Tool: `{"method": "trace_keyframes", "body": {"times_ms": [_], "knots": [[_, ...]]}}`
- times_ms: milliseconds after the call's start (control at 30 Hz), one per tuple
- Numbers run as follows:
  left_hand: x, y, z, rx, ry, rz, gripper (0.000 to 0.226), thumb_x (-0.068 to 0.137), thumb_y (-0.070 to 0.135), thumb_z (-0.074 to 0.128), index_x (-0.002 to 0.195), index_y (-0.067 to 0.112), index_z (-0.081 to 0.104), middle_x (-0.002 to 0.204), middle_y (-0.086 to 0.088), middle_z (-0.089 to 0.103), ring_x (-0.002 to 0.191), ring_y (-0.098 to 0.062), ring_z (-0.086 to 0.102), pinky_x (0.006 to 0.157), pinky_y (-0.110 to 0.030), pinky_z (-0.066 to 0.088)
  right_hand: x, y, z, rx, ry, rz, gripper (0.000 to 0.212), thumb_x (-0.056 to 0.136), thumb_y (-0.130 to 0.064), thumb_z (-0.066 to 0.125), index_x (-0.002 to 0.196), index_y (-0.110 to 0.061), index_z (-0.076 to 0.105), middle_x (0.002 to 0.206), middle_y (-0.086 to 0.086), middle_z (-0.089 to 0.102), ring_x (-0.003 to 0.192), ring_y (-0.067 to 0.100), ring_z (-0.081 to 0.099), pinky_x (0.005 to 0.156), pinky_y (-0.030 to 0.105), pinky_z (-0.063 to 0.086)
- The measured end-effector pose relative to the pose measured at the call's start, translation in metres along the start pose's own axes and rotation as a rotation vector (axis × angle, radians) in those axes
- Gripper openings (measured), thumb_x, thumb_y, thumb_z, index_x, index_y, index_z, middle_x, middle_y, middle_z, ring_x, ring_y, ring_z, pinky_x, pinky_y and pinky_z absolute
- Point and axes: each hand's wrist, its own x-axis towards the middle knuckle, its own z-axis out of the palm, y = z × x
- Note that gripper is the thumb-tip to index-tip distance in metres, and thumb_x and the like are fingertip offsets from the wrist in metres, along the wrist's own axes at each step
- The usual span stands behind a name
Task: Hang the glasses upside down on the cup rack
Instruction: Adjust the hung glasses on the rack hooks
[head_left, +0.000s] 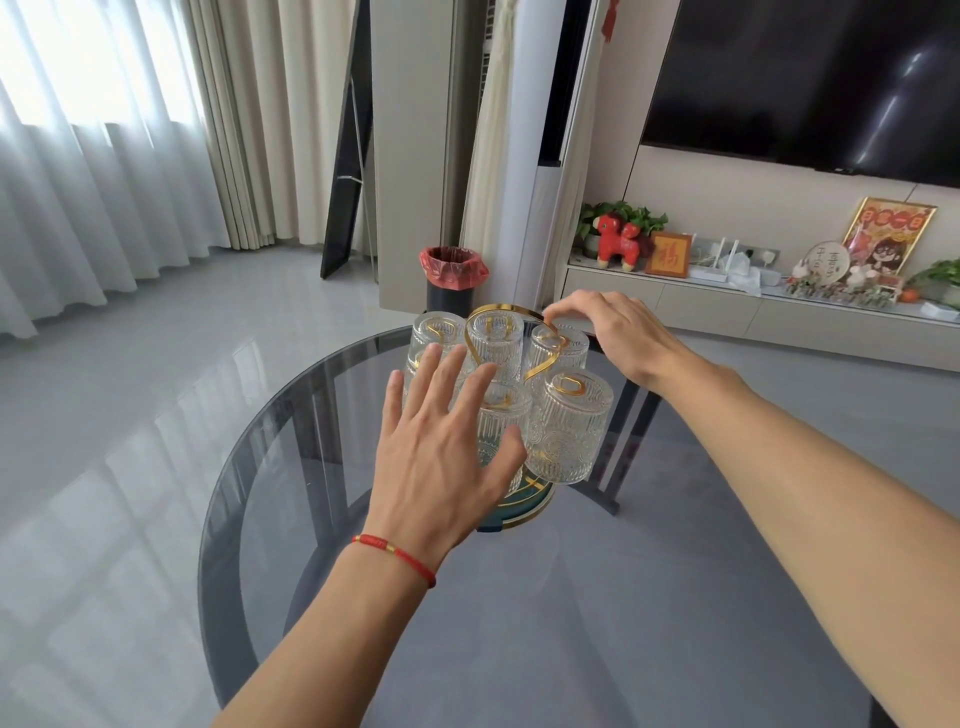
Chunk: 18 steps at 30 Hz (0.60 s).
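A cup rack with a gold looped handle (503, 310) and a teal, gold-edged base (524, 506) stands on the round glass table (519, 623). Several ribbed clear glasses hang on it upside down; the nearest right one (567, 423) shows fully. My right hand (618, 332) pinches the right end of the gold handle between thumb and fingers. My left hand (441, 447) is spread flat with fingers apart, in front of the left and middle glasses, hiding part of them; I cannot tell whether it touches them.
The smoked-glass table top has dark legs beneath. Beyond it stand a black bin with a red liner (453, 280), a tall white column, a low TV cabinet with ornaments (727, 291), and curtains at the left.
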Motion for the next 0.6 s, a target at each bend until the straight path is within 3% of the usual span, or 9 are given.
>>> {"method": "trace_keyframes", "body": {"times_ms": [200, 367, 600], "knots": [[0.002, -0.001, -0.004, -0.026, 0.023, -0.033, 0.056, 0.094, 0.051, 0.05, 0.144, 0.026, 0.053, 0.16, -0.003, 0.044, 0.158, -0.023, 0.021, 0.129, -0.051, 0.013, 0.025, -0.041, 0.014, 0.07, -0.091, -0.011, 0.068, 0.102, -0.056, 0.021, 0.113, -0.022, 0.079, 0.132, 0.005, 0.071, 0.124, 0.02, 0.062, 0.114, 0.051, 0.038], [0.002, -0.003, -0.007, -0.049, 0.046, -0.045, 0.057, 0.093, 0.05, 0.05, 0.144, 0.024, 0.054, 0.159, -0.004, 0.046, 0.157, -0.023, 0.022, 0.127, -0.052, 0.016, 0.043, -0.058, 0.021, -0.053, -0.294, 0.122, 0.083, 0.102, -0.069, 0.013, 0.111, -0.019, 0.08, 0.132, 0.004, 0.07, 0.127, 0.021, 0.058, 0.118, 0.052, 0.03], [0.001, -0.004, -0.009, -0.066, 0.042, -0.055, 0.059, 0.093, 0.052, 0.047, 0.145, 0.025, 0.052, 0.16, -0.003, 0.045, 0.158, -0.022, 0.02, 0.128, -0.05, 0.015, 0.049, -0.063, 0.021, -0.124, -0.322, 0.227, 0.094, 0.095, -0.08, 0.008, 0.116, -0.022, 0.078, 0.139, 0.0, 0.063, 0.137, 0.027, 0.049, 0.114, 0.055, 0.025]]}}
